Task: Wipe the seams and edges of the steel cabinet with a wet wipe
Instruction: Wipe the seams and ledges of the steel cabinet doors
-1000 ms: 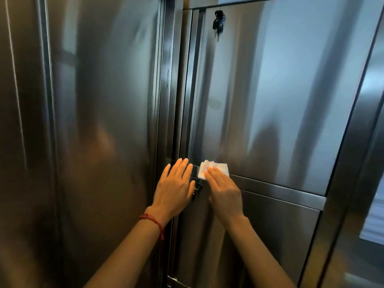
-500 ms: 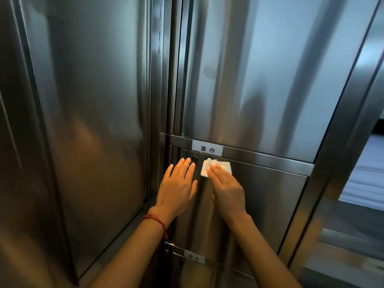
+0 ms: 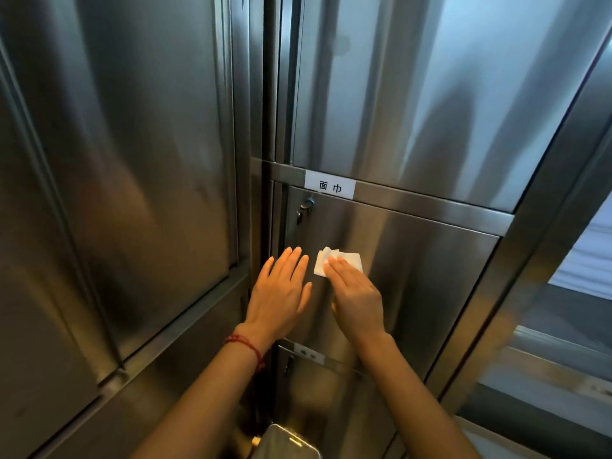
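Note:
A tall steel cabinet (image 3: 430, 111) fills the view, with stacked doors on the right. My right hand (image 3: 356, 294) presses a folded white wet wipe (image 3: 334, 261) flat against the middle door (image 3: 430, 276), near its left edge. Beside it my left hand (image 3: 281, 289) lies flat and empty on the same door, fingers together, next to the vertical seam (image 3: 276, 226). A red cord bracelet (image 3: 246, 347) circles the left wrist. Above the hands sit a key lock (image 3: 306, 207) and a white label (image 3: 330, 186) on the horizontal rail.
A large steel panel (image 3: 132, 160) stands to the left of the vertical seam. A lower door with a second small label (image 3: 308, 354) lies under my wrists. A dark phone-like object (image 3: 288, 443) shows at the bottom edge. An opening is at the far right (image 3: 579, 276).
Both hands slid down the cabinet from the horizontal rail onto the middle door's face, with the wipe still under the right fingers. The view tilted downward, and the lock and label now show above the hands.

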The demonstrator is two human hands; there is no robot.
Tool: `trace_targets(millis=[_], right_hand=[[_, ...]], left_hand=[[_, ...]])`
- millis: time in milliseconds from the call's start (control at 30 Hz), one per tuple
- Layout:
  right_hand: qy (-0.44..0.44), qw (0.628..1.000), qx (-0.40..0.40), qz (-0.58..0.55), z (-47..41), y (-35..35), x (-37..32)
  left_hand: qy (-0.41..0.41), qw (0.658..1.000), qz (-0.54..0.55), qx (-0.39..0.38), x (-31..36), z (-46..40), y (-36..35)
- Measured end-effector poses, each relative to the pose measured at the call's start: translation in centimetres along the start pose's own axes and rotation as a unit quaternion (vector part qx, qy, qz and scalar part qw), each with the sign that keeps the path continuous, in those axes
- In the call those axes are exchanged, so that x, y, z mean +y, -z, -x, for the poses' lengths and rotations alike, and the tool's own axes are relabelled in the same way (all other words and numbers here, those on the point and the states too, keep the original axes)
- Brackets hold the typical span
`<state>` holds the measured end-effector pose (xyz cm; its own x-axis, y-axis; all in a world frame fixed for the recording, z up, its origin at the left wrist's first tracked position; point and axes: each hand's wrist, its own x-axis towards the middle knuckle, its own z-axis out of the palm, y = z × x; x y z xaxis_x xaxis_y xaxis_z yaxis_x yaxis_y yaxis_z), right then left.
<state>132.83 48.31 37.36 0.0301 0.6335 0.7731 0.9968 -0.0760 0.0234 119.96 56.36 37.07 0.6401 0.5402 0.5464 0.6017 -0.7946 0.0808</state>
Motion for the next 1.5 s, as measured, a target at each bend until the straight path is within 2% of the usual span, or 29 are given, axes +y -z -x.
trace_targets(millis=[467,600,733,1000,1500], right_hand=[[-0.032,0.995,-0.082,-0.044,9.2,-6.6,-1.7],[-0.028,0.994,-0.083,-0.058,12.2,-9.2,-2.3],[-0.037,0.992,-0.106,-0.062,15.1,-11.2,-2.7],[-0.072,0.981,-0.171,-0.06,20.4,-14.7,-3.4],[-0.088,0.968,-0.221,-0.079,32.1,-22.6,-4.3]], left_hand=[[0.007,0.998,0.01,-0.06,-1.0,6.8,-8.3],[0.007,0.997,0.016,-0.078,-1.7,9.1,-10.5],[-0.006,0.998,0.014,-0.055,-2.2,11.0,-13.2],[-0.005,0.997,0.037,-0.069,-3.0,15.3,-18.4],[0.014,0.987,0.047,-0.154,-4.0,23.3,-29.1]])
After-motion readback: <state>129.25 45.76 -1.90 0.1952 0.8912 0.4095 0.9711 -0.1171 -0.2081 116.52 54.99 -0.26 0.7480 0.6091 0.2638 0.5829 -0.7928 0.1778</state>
